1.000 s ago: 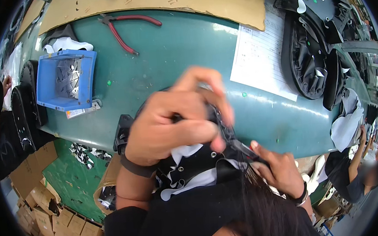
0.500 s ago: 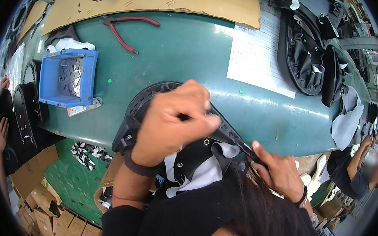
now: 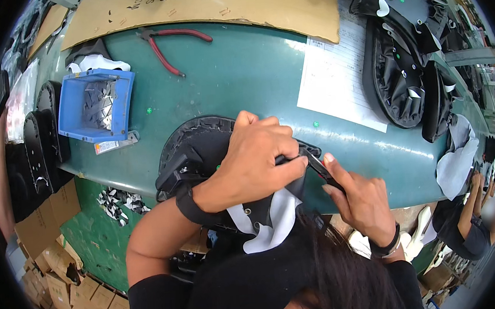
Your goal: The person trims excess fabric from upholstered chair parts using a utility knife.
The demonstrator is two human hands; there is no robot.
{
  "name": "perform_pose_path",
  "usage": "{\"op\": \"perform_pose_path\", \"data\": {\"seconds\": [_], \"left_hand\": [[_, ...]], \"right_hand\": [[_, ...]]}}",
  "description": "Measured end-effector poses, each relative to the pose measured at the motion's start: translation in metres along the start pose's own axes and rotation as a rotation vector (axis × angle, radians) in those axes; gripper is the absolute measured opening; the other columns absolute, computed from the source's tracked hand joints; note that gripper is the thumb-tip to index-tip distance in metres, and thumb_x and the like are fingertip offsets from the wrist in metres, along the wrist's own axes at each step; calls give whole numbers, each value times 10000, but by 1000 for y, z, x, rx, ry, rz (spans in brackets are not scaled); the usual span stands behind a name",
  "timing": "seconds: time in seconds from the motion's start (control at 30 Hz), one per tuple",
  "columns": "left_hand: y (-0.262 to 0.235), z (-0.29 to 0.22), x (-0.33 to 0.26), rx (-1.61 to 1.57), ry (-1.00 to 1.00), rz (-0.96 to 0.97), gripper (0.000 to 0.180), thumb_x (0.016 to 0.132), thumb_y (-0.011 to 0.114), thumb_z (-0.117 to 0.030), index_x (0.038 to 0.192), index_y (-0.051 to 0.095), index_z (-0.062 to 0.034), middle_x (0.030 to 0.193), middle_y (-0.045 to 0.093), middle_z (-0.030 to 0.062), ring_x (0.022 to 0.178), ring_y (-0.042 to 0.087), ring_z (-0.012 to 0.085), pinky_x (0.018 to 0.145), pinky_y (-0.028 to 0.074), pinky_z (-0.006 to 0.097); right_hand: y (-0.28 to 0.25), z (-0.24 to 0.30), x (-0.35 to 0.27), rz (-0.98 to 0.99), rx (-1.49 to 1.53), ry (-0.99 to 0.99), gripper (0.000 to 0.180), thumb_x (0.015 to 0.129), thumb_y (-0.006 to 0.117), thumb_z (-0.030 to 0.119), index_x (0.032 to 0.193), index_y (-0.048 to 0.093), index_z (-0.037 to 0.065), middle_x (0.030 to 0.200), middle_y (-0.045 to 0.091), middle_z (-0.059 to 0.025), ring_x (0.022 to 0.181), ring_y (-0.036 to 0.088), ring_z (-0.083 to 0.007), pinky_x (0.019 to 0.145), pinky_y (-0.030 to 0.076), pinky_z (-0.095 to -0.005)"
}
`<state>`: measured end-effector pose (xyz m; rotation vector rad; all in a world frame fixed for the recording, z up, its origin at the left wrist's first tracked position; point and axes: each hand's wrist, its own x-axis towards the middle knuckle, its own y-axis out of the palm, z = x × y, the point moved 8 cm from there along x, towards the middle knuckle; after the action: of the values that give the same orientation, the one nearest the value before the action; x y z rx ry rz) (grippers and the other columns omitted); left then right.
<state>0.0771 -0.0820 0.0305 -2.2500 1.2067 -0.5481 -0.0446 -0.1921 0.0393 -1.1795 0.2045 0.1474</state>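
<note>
A black padded piece (image 3: pixel 200 130) with a curved, stapled-looking rim lies at the near edge of the bench in front of me. My left hand (image 3: pixel 262 156) lies across it, fingers curled down and pinching its black edge material near the right end. In my right hand (image 3: pixel 362 201) is a slim black tool (image 3: pixel 321 171) with a metal front part, pointing up-left. Its tip meets the edge close to my left fingertips; whether it is a knife or pliers cannot be told. White fabric flaps (image 3: pixel 273 228) hang from the piece toward my body.
Red-handled pliers (image 3: pixel 163 54) lie at the back, by a cardboard sheet (image 3: pixel 203 11). A blue bin (image 3: pixel 124 103) of small metal strips stands left. Paper (image 3: pixel 335 91) and black padded covers (image 3: pixel 394 75) occupy the right. Other people are at both sides.
My left hand, a raised fist before, has come down to the right and grips the edge. The black piece has turned. My right hand has brought the tool up beside the left fingers.
</note>
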Motion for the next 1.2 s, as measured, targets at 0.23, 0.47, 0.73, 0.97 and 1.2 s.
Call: {"op": "perform_pose_path", "data": {"seconds": [0.23, 0.47, 0.73, 0.97, 1.2], "left_hand": [[-28, 20, 0, -1014, -278, -162, 308, 791, 669, -77, 564, 467, -30, 804, 549, 51, 767, 522, 158, 719, 396, 269], [14, -5, 4, 407, -146, -112, 108, 757, 589, -159, 726, 631, -65, 737, 604, 115, 679, 572, 271, 583, 398, 413], [21, 3, -3, 133, -23, -123, 245, 699, 635, -246, 523, 549, -100, 573, 516, 38, 699, 478, 220, 719, 283, 393], [-2, 33, 0, -873, -141, -344, 350, 777, 651, -145, 534, 435, -16, 545, 418, 44, 686, 433, 136, 659, 324, 306], [-16, 33, 14, -981, -60, -226, 240, 884, 647, -128, 708, 552, 5, 822, 508, 14, 769, 463, 91, 713, 377, 256]], "right_hand": [[9, 4, -7, -86, 235, 152, 587, 828, 707, 148, 1372, 489, 122, 893, 677, -183, 754, 649, -376, 655, 499, -439], [16, -22, -12, -36, 144, 166, 491, 930, 565, 229, 1387, 439, 101, 979, 677, -213, 736, 642, -410, 625, 495, -455], [20, -18, 4, 58, 219, 166, 532, 965, 511, 341, 1441, 388, 137, 1168, 619, -236, 920, 626, -452, 763, 500, -486], [56, -28, -2, 204, 531, 104, 548, 954, 568, 258, 1409, 388, 12, 1427, 435, -223, 1294, 450, -354, 1062, 372, -395], [59, -14, -23, 411, 558, 218, 544, 945, 585, 216, 1399, 388, -8, 1399, 452, -238, 1294, 431, -390, 1080, 351, -404]]}}
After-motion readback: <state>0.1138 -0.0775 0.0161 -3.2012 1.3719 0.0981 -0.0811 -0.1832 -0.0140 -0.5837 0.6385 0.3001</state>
